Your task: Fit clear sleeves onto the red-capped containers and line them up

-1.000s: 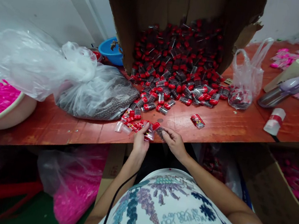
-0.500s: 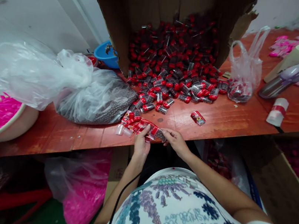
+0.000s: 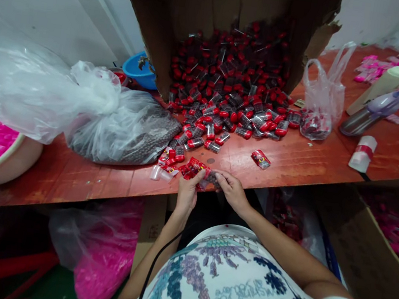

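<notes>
My left hand (image 3: 188, 190) is closed, thumb on top, around a red printed wrapper (image 3: 197, 164) at the table's front edge. Close beside it, my right hand (image 3: 233, 190) pinches a small clear bottle filled with dark beads (image 3: 212, 178). The bottle's other end meets the wrapper at my left hand; whether it sits inside cannot be made out. More red printed wrappers (image 3: 170, 169) and small clear cups (image 3: 160, 173) lie left of my hands. A single wrapped bottle (image 3: 260, 158) lies apart, to the right. Behind my hands spreads a heap of red-capped bottles (image 3: 226, 93).
A torn cardboard box (image 3: 140, 16) lies open behind the heap. To the left are a tied clear bag of dark beads (image 3: 127, 133) and a basin (image 3: 27, 163) of pink pieces. A plastic carrier bag (image 3: 321, 102), a flask (image 3: 372, 113) and a paper roll (image 3: 363, 153) stand right.
My hands have drawn slightly closer together, and less of the bottle's red end shows between them. The camera view has shifted a little; the heap and bags stay put.
</notes>
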The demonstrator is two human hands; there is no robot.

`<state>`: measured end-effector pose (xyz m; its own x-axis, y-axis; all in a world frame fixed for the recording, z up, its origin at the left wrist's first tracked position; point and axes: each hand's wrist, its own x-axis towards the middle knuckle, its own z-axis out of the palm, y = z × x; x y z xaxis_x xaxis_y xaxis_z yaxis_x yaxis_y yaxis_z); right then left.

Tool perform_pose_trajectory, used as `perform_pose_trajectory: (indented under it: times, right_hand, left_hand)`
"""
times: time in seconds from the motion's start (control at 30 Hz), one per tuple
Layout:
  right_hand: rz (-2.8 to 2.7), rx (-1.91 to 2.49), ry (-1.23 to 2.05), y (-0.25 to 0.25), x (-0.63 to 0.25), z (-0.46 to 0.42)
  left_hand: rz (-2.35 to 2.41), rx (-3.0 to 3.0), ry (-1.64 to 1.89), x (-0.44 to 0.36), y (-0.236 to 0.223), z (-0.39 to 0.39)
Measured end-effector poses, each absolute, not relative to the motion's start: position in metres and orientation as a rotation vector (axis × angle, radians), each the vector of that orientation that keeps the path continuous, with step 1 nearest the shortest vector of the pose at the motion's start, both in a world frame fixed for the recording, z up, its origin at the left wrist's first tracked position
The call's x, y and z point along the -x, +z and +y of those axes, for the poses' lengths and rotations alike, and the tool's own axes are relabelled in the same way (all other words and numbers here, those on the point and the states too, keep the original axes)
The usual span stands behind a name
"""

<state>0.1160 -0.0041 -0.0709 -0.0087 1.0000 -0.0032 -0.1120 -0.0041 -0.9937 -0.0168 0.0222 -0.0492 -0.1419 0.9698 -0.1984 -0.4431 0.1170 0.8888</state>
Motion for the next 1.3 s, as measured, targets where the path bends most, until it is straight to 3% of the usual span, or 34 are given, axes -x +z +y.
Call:
perform_pose_trajectory:
  times: [0.53, 0.73, 1.1, 1.3]
  right_hand:
    - [-1.068, 1.096, 1.359, -0.072, -0.117, -0.004]
    - [-1.241, 1.107, 1.072, -0.073, -0.120, -0.005]
    - [-1.017, 1.092, 1.338, -0.067, -0.125, -0.002]
    - [-1.258, 1.052, 1.261, -0.069, -0.139, -0.001]
  left_hand:
    - [1.064, -0.810, 1.291, 0.021, -0.039, 0.020]
    - [1.068, -0.827, 1.215, 0.017, -0.039, 0.021]
    - [1.015, -0.777, 1.168, 0.014, -0.040, 0.018]
    - [0.986, -0.686, 1.155, 0.010, -0.043, 0.017]
